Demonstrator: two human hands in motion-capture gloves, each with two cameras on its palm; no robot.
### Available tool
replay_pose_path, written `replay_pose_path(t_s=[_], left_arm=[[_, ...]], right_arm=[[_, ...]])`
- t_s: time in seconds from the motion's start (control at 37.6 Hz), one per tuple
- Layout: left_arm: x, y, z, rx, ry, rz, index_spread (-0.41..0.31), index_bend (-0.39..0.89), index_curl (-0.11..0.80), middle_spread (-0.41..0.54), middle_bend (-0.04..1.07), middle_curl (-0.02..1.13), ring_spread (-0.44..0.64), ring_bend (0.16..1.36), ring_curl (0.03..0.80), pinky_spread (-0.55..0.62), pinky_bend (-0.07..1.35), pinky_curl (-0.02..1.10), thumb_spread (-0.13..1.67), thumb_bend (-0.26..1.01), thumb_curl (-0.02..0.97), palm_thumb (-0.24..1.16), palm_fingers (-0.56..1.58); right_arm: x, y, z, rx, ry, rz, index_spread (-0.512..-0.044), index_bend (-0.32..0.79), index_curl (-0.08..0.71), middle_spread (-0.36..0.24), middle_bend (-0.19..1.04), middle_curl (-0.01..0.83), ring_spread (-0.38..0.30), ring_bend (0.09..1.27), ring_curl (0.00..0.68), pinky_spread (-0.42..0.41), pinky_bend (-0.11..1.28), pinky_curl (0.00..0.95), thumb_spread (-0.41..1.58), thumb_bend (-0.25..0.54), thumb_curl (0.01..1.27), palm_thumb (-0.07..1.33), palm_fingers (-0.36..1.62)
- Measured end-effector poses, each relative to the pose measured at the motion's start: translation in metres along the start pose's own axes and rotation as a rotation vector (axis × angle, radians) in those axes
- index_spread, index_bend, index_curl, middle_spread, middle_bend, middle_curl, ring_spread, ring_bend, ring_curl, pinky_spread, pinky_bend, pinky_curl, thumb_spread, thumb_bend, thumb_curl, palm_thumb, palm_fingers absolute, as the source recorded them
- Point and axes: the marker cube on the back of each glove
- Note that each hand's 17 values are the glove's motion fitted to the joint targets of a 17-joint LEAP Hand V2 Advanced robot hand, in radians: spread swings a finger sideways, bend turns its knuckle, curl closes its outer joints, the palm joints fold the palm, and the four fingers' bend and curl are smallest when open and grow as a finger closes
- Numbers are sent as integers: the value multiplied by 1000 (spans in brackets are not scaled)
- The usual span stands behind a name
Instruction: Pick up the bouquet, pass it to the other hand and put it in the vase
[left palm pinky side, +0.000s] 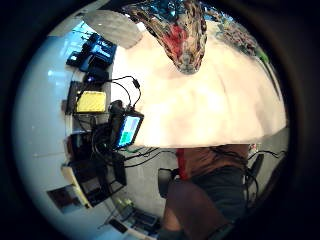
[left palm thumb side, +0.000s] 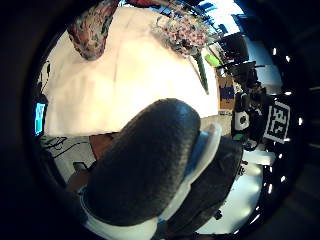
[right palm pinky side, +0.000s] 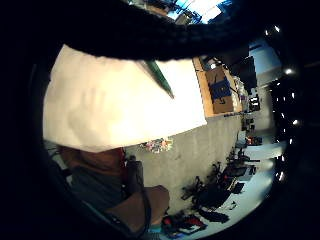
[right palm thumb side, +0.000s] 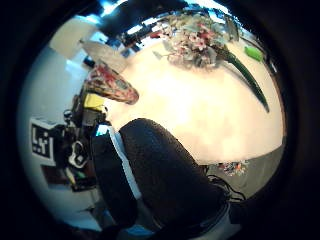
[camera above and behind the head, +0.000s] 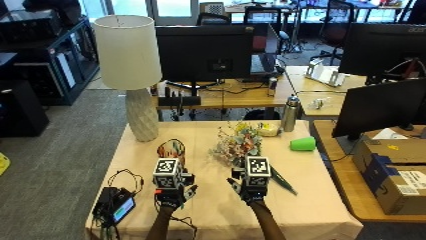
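Cream cloth covers the table, and on it lies the bouquet, its pale blossoms toward 11 o'clock and its green stem wrap trailing to about 5 o'clock. Judging from this, the task is at its very start: the pick-up is not yet made, and nothing has gone into the vase, the mottled red-and-dark one standing at about 9 o'clock from the flowers.

Both gloved hands hover above the near part of the table. The right hand sits just beside the stem, the blossoms at roughly 12 o'clock from it; its fingers look spread and hold nothing. The left hand is near the vase, which lies at 12 o'clock from it, and its fingers likewise look spread and empty.

The next move, as I judge it, calls for the right hand to drop onto the stem wrap and close round it, since that is the nearest graspable part. The left hand is then well placed to receive it beside the vase.

A white lamp stands at the far left corner, and a small green cup lies at 3 o'clock from the bouquet.
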Motion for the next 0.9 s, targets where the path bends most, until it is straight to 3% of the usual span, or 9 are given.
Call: replay_pose_path(t_s=[0.13,0.29,0.53,0.9], left_arm=[[4,0,1,-16,0,3,-68,136,69,94,194,83,281,418,96,333,246,77,583,-63,13,-85,82],[7,-6,3,-22,-9,14,-84,145,113,118,200,132,370,463,130,426,258,121,774,-66,34,-89,48],[9,-16,5,-10,-8,21,-93,150,165,133,204,188,430,497,159,487,269,168,905,-69,58,-93,16],[9,-10,0,-48,21,2,-96,146,214,147,209,248,466,525,187,523,275,219,968,-72,83,-97,-17]], right_arm=[[0,-1,4,-14,-9,2,-292,168,86,-34,175,67,93,184,33,206,478,154,655,21,44,74,51],[2,3,7,-37,0,6,-363,173,137,-43,179,109,122,197,61,258,507,204,873,-1,78,79,20],[2,7,7,-42,18,1,-403,170,190,-48,181,159,143,206,97,288,518,246,1023,-17,121,75,-6],[0,6,7,-35,22,-18,-419,157,238,-50,188,217,153,202,139,301,512,285,1094,-20,171,69,-21]])
